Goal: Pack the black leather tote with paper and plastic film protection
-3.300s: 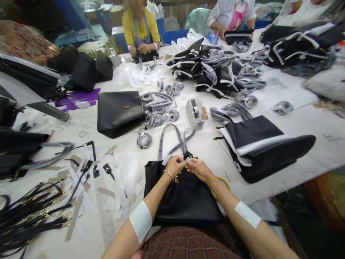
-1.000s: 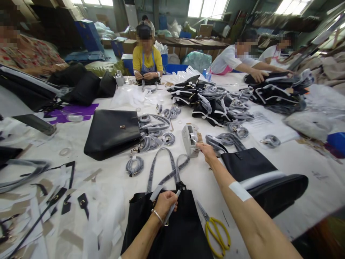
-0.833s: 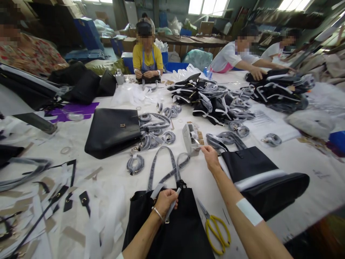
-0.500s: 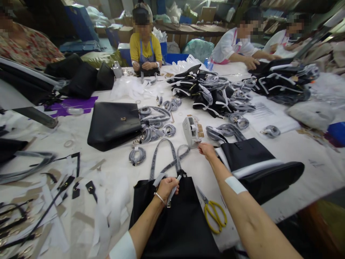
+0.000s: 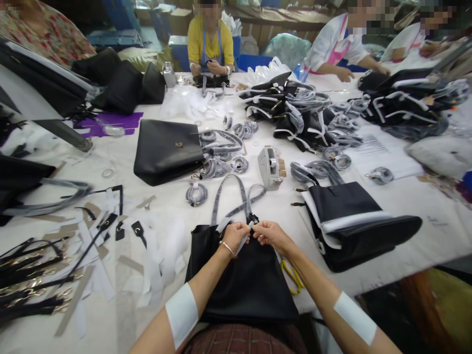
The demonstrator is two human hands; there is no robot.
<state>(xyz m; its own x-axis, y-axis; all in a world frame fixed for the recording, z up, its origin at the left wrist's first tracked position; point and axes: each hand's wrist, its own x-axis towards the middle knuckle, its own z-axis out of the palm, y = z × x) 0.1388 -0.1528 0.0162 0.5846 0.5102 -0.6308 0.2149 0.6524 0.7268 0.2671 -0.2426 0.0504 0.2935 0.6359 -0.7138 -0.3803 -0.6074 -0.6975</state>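
Head view: left hand (image 5: 236,237) and right hand (image 5: 272,235) both pinch white strip (image 5: 246,232) on unbranded handbag (image 5: 245,280).

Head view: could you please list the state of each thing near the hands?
Black handbag: lying flat, handles wrapped.
Left hand: grip shut on a white strip.
Right hand: pinching at the handle base.
Tape dispenser: upright, untouched.
Yellow scissors: lying, partly hidden.
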